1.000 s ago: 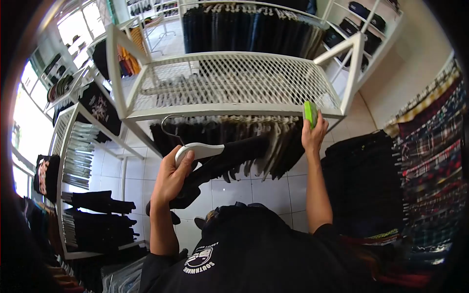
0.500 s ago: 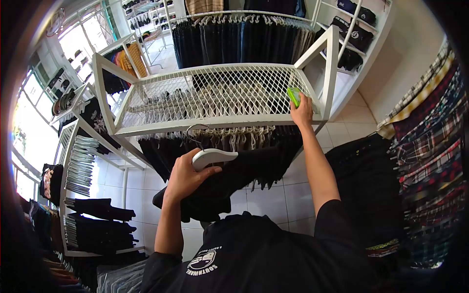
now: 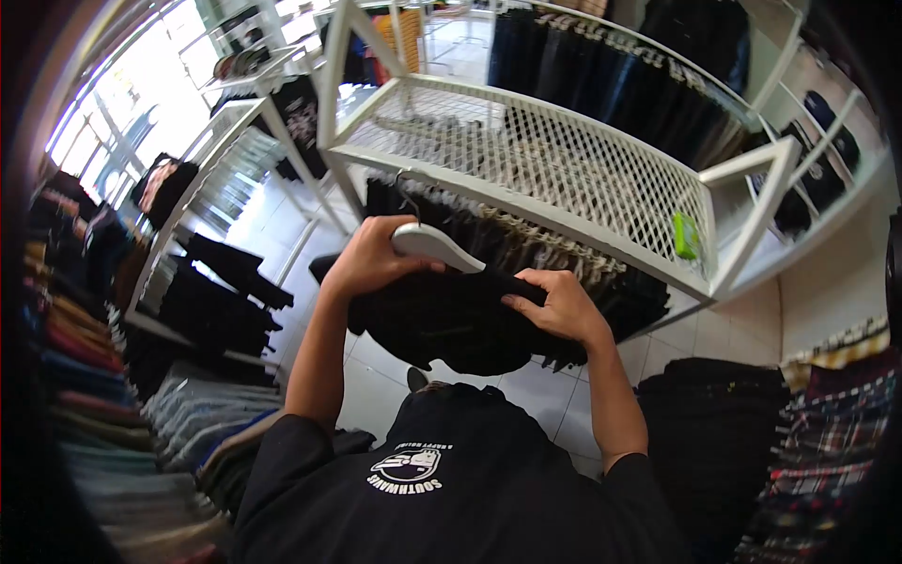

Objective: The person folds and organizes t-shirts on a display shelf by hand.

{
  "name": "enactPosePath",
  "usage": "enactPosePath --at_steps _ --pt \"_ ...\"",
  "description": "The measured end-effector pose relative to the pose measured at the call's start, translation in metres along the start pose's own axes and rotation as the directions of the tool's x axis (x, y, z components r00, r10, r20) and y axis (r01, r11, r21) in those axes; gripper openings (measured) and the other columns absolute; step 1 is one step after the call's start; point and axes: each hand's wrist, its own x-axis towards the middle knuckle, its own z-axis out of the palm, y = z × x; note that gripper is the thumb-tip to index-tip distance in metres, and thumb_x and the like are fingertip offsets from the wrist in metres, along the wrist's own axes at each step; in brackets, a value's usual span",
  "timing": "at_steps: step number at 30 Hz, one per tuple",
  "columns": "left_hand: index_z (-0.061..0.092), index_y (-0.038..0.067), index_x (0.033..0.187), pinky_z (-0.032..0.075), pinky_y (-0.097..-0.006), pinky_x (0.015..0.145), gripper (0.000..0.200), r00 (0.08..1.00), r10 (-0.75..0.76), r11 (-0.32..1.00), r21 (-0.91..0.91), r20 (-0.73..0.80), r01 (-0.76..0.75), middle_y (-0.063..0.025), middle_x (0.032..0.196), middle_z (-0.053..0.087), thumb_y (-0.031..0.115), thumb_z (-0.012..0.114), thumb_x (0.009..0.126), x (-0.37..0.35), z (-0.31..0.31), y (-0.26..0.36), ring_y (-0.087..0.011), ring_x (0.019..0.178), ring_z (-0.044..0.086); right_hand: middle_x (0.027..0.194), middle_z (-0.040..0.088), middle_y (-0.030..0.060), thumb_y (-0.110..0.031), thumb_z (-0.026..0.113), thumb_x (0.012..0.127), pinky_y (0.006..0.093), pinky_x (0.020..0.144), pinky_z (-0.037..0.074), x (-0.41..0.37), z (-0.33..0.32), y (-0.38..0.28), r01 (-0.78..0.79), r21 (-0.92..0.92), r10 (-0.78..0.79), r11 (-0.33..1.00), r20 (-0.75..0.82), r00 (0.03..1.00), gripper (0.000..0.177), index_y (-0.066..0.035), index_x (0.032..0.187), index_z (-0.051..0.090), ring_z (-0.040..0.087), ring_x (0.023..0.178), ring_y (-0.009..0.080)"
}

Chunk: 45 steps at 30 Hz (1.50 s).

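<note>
My left hand [image 3: 372,256] is closed round the left part of a white hanger [image 3: 438,246], whose metal hook points up and away from me. A black garment [image 3: 437,324] hangs from the hanger, its left side partly behind that hand. At the garment's right shoulder, my right hand [image 3: 564,305] pinches the black cloth between thumb and fingers. The right end of the hanger is hidden under the cloth. A small bright green object [image 3: 686,236], too blurred to name, lies on the right end of the white mesh shelf [image 3: 564,136].
Under the mesh shelf, dark and beige clothes hang on a rack [image 3: 554,249], close in front of my hands. Dark trousers [image 3: 601,70] hang behind it. A left-hand rack holds folded black clothes [image 3: 221,296]. Plaid shirts [image 3: 827,470] hang at the right, beside black garments [image 3: 714,442].
My right hand has let go of the green object, leaving it on the mesh shelf, and has come down to grip the black garment. The view has turned and tilted.
</note>
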Motion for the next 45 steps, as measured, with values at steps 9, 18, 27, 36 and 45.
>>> enactPosePath --at_steps 9,18,27,36,45 --pt "0.068 0.003 0.112 0.055 -0.0405 0.082 0.065 0.708 -0.449 0.837 0.022 -0.545 0.547 -0.0150 0.105 0.071 0.062 0.075 0.085 -0.048 0.018 -0.055 -0.0289 0.097 0.071 0.093 0.070 0.0279 -0.030 0.071 0.094 0.0482 0.079 0.053 0.045 0.112 -0.022 -0.110 0.129 0.124 0.986 -0.105 0.987 0.035 0.002 0.108 0.065 0.069 0.092 0.0467" --pt "0.071 0.003 0.097 0.055 -0.0479 0.075 0.033 0.595 -0.433 0.801 0.013 -0.678 0.598 -0.0185 0.085 0.073 0.035 0.070 0.088 -0.083 -0.003 -0.075 -0.0394 0.085 0.072 0.095 0.063 0.0137 -0.030 0.069 0.098 0.0335 0.075 0.052 0.071 0.194 -0.053 0.137 0.326 -0.141 0.935 -0.012 0.990 0.044 0.000 0.128 0.061 0.062 0.077 0.0215" --pt "0.071 0.004 0.078 0.049 -0.0462 0.074 0.046 0.586 0.027 0.708 0.429 -0.810 0.560 -0.0125 0.070 0.066 0.049 0.078 0.086 -0.095 -0.073 -0.028 -0.0315 0.078 0.064 0.112 0.059 0.0154 -0.019 0.072 0.095 0.0363 0.082 0.054 0.094 0.129 -0.026 0.128 0.153 -0.092 0.980 -0.220 0.971 0.037 -0.004 0.128 0.064 0.065 0.092 0.0257" --pt "0.080 0.004 0.090 0.044 -0.0370 0.063 0.042 0.790 0.251 0.862 0.500 -0.560 0.081 -0.0062 0.074 0.061 0.040 0.092 0.074 -0.065 -0.081 0.004 -0.0179 0.067 0.056 0.126 0.060 0.0148 -0.025 0.076 0.091 0.0460 0.094 0.046 0.081 0.062 -0.029 0.235 -0.566 -0.549 0.791 -0.484 0.682 0.046 -0.011 0.133 0.063 0.059 0.113 0.0334" --pt "0.075 0.002 0.093 0.047 -0.0416 0.073 0.047 0.847 0.284 0.955 0.211 -0.450 -0.208 -0.0105 0.080 0.063 0.044 0.088 0.077 -0.006 -0.014 -0.006 -0.0266 0.078 0.061 0.089 0.069 0.0106 -0.021 0.076 0.090 0.0410 0.073 0.054 0.016 0.010 0.010 0.159 -0.580 -0.502 0.799 -0.496 0.709 0.026 -0.007 0.110 0.068 0.069 0.081 0.0324"
